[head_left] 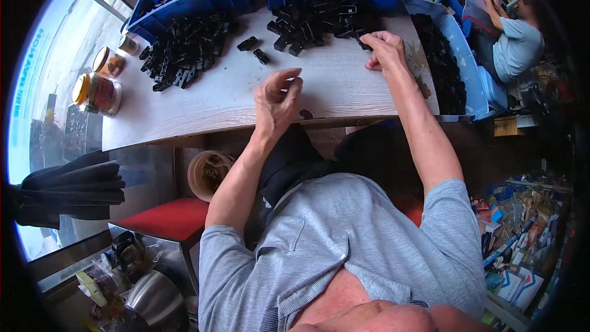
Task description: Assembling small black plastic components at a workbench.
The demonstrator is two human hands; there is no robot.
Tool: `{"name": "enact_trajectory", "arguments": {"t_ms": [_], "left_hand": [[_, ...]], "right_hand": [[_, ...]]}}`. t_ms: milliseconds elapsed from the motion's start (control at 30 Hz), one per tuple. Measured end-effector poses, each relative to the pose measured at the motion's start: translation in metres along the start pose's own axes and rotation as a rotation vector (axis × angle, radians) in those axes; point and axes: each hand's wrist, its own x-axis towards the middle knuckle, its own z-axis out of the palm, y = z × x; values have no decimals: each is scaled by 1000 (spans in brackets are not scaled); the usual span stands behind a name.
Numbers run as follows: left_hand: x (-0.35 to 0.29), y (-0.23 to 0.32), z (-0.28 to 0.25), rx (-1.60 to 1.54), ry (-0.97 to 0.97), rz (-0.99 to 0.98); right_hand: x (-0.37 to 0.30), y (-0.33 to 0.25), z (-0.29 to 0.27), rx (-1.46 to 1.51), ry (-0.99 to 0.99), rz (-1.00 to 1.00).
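My left hand [278,99] hovers above the front of the white table with its fingers curled toward the thumb. Something dark shows between them, too hidden to name. My right hand [386,51] is at the right end of a pile of small black plastic parts [307,24], thumb and forefinger pinched on a black plastic part [362,40] at its edge. Two loose black parts [254,49] lie between that pile and a second heap of similar black parts [184,49] on the left.
Blue bins [190,0] of black parts line the table's [209,95] far edge; another bin [473,80] stands along its right side. Jars [98,93] sit at the left. A bucket [206,175] is below the front edge. Another person [519,46] works at far right.
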Motion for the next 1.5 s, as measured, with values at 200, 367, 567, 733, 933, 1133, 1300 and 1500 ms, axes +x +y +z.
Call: {"name": "enact_trajectory", "arguments": {"t_ms": [200, 367, 567, 733, 933, 1133, 1300, 1500], "left_hand": [[16, 5, 16, 9, -61, -49], [28, 18, 12, 344, 17, 257], [55, 7, -56, 1051, 111, 587], [63, 8, -73, 1209, -200, 445], [54, 11, -65, 1157, -198, 426], [48, 12, -57, 1082, -177, 426], [44, 5, -53, 985, -119, 439], [36, 4, -39, 695, -16, 363]], "right_hand": [[-25, -8, -5, -40, -192, -91], [-36, 1, 1, -94, -356, -53], [-41, 3, 7, -171, -373, -60], [-47, 5, 10, -122, -301, -69], [-53, -8, 26, -221, -321, -53], [-52, -20, 51, -374, -257, -23], [-49, -22, 60, -471, -210, 4], [-45, -13, 54, -474, -202, 9]]}}
